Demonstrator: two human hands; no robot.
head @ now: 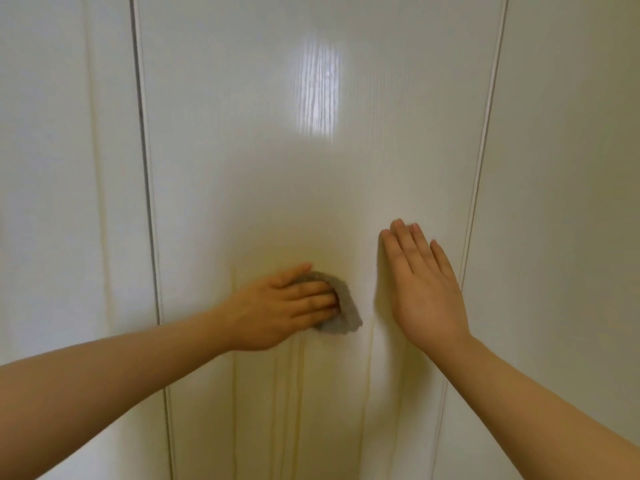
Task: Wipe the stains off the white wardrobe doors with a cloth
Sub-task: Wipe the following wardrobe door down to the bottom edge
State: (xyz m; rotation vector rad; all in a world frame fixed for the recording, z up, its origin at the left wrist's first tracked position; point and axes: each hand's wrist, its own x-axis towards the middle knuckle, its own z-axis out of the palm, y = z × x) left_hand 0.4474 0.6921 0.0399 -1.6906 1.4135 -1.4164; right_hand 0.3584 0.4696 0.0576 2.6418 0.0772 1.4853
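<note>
Cloth (343,310) in left hand (277,308) against wardrobe door (263,161); right hand (424,289) flat beside.

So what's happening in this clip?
A person is wiping a white wardrobe door. The left hand holds a grey cloth bunched against the middle panel, low down. The right hand lies flat on the same panel just to the cloth's right, fingers straight and pointing up, holding nothing. No clear stain can be made out on the glossy surface.
</note>
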